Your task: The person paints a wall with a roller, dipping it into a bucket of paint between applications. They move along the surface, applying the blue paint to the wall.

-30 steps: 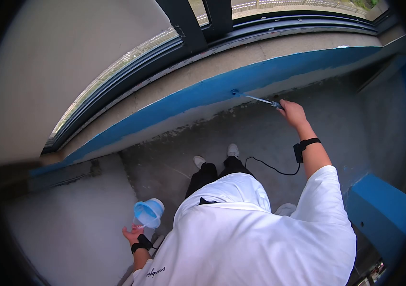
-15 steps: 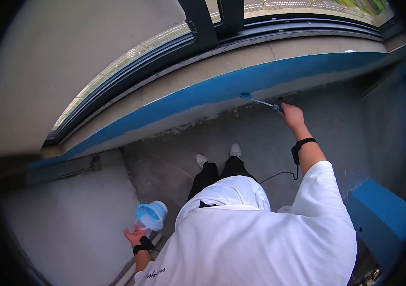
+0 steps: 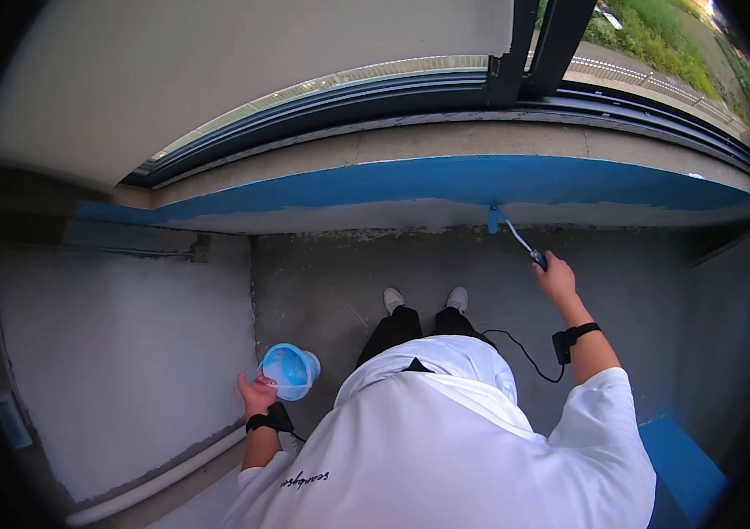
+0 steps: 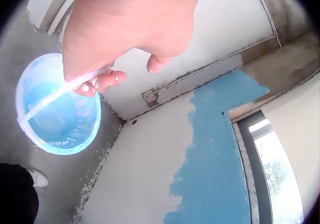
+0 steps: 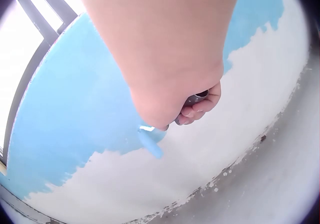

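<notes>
My right hand (image 3: 558, 278) grips the dark handle (image 5: 196, 99) of a small paint roller. The roller's blue sleeve (image 3: 493, 220) overlaps the lower border of the blue paint on the low wall (image 3: 375, 214), and it also shows past my hand in the right wrist view. Down on the left, my left hand (image 3: 258, 393) holds a light plastic bucket (image 4: 91, 134) by its thin white bail handle (image 4: 49, 105), with fingers hooked under it. Blue paint coats the inside of the bucket. White flecks stick to the fingertips (image 4: 107, 81).
A window with a dark frame (image 3: 366, 95) runs above the beige sill (image 3: 445, 139). My shoes (image 3: 457, 298) stand on the grey floor (image 3: 331, 273). A black cable (image 3: 525, 353) hangs from the right wrist. A white pipe (image 3: 159, 476) lies along the left wall, and a blue-painted block (image 3: 679, 463) is at right.
The head view has turned, shifting the scene right and down. The roller has moved from the blue area down to its lower border, its sleeve now pointing downward. Both hands keep their holds.
</notes>
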`<control>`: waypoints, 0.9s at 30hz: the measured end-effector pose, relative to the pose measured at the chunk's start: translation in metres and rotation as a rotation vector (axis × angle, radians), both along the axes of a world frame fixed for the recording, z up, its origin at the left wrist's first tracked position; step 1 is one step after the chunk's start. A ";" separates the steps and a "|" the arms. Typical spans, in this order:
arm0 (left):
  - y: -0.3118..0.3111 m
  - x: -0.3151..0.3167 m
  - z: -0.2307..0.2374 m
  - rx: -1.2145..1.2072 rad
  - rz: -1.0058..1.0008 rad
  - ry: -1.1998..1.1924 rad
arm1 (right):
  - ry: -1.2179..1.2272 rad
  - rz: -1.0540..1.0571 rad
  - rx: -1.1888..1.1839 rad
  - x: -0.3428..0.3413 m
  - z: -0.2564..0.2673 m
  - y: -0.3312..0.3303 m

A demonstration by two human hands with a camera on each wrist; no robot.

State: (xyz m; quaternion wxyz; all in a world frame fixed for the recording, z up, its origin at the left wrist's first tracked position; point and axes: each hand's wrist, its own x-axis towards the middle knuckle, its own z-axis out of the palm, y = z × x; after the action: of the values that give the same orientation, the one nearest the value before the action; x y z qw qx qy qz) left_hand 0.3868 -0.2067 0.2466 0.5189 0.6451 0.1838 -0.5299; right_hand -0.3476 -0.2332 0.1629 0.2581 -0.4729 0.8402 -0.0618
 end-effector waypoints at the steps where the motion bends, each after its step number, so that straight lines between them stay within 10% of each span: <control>1: -0.005 -0.005 -0.004 -0.003 -0.024 -0.011 | -0.044 -0.019 -0.008 0.004 0.010 0.006; 10: -0.064 -0.085 0.002 -0.161 -0.424 -0.029 | -0.612 -0.034 -0.003 0.046 0.031 0.028; 27: -0.177 -0.276 0.042 -0.334 -1.154 0.007 | -0.219 0.576 -0.004 0.147 0.182 -0.041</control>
State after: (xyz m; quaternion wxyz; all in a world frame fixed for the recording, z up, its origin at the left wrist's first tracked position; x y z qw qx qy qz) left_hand 0.1110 -0.3842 0.2885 0.2412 0.5487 -0.2800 -0.7499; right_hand -0.2007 -0.2743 0.3444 0.3532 -0.6828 0.6384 -0.0384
